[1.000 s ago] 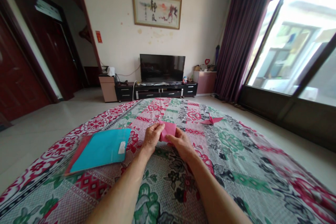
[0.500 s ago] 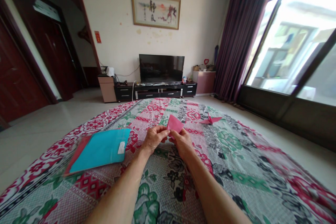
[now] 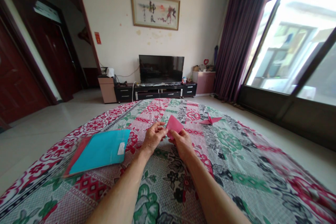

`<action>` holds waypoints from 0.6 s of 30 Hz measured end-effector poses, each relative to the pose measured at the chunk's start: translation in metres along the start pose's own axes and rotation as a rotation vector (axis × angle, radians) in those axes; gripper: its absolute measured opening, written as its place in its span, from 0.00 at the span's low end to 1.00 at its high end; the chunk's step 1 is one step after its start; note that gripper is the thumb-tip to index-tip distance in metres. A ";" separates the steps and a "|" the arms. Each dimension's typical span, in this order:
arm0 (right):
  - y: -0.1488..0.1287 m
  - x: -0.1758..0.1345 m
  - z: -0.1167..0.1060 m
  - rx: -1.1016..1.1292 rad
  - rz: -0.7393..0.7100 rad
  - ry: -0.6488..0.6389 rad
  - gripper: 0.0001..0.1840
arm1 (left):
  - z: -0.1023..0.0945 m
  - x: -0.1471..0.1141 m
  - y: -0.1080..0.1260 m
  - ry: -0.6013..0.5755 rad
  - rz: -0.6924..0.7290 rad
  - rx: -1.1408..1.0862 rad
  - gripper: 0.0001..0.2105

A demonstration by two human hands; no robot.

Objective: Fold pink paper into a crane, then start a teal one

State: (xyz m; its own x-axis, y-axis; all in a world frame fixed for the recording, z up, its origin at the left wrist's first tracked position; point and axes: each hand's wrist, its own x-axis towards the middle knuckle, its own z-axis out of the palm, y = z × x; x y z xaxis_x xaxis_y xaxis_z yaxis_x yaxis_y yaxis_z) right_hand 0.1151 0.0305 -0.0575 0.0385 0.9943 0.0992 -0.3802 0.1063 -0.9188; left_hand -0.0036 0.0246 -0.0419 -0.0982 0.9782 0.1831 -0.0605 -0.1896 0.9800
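A small folded square of pink paper (image 3: 174,125) is held up over the middle of the cloth, one corner pointing away from me. My right hand (image 3: 182,142) pinches its lower right part, thumb on the face and fingers behind. At the lower left edge is my left hand (image 3: 154,136), its thumb tip against the paper and its fingers curled; the exact contact of those fingers is hard to make out. Farther off to the right, a folded pink paper crane (image 3: 210,120) lies with its wings spread.
A clear packet of blue and red paper sheets (image 3: 102,150) with a white label lies on the left. The flowered tablecloth (image 3: 231,168) covers the round table. Beyond stand a television (image 3: 161,69) on a low cabinet (image 3: 149,94) and a window at right.
My left hand has shifted slightly left, its fingers drawing back a little from the paper's edge. The right hand keeps its pinch in nearly the same place.
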 end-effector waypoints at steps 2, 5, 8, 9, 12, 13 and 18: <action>-0.001 -0.001 0.001 0.009 0.002 0.025 0.17 | 0.000 0.001 -0.001 0.043 0.057 0.030 0.17; -0.003 -0.002 0.001 0.005 -0.003 0.030 0.17 | -0.002 0.004 -0.004 0.047 0.098 0.103 0.12; -0.003 -0.003 0.001 -0.019 -0.017 0.027 0.17 | -0.003 0.006 -0.008 0.017 0.075 0.146 0.12; -0.003 -0.003 0.001 -0.030 -0.023 0.028 0.17 | -0.003 0.006 -0.009 0.016 0.069 0.151 0.12; -0.002 -0.002 0.001 -0.067 -0.049 0.039 0.17 | -0.003 0.007 -0.011 0.029 0.074 0.157 0.12; -0.002 -0.002 0.001 -0.082 -0.060 0.043 0.17 | -0.002 0.008 -0.011 0.035 0.083 0.159 0.11; -0.001 -0.002 0.001 -0.123 -0.081 0.045 0.18 | -0.001 0.007 -0.009 0.046 0.126 0.161 0.11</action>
State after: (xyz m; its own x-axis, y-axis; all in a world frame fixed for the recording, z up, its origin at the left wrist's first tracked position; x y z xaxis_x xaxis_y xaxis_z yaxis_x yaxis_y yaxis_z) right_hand 0.1145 0.0283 -0.0561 0.1064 0.9813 0.1605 -0.2582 0.1831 -0.9486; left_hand -0.0051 0.0333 -0.0494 -0.1405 0.9421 0.3046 0.1146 -0.2901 0.9501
